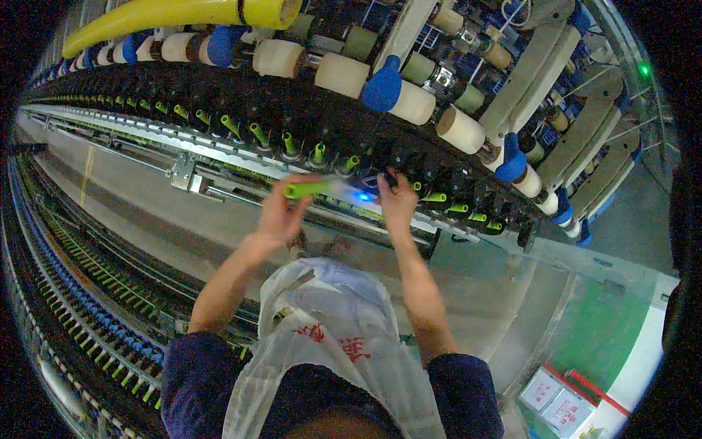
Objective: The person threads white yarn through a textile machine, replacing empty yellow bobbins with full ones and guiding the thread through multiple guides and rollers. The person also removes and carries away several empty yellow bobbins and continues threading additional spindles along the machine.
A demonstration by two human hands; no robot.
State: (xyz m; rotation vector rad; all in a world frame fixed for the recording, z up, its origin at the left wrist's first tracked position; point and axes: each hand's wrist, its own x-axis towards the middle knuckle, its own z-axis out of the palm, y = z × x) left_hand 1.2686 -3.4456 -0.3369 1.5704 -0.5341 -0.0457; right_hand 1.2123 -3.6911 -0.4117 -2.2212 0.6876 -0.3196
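Note:
My left hand is closed around a bright green spinning bobbin, held tilted just in front of the machine's rail. A pale, blurred stretch runs from the bobbin's right end, possibly white yarn. To its right, my right hand reaches up to the spindle row with its fingers drawn together. Small dark parts lie at those fingertips, and what is pinched there cannot be made out. A blue light glows on the rail between my hands. Green bobbins stand on spindles behind and on both sides.
Cream rollers and blue-ended arms overhang the spindles. A yellow tube crosses the upper left. Along the rail runs a metal bar with a bracket. Another bobbin row stands at left. White boxes sit at lower right.

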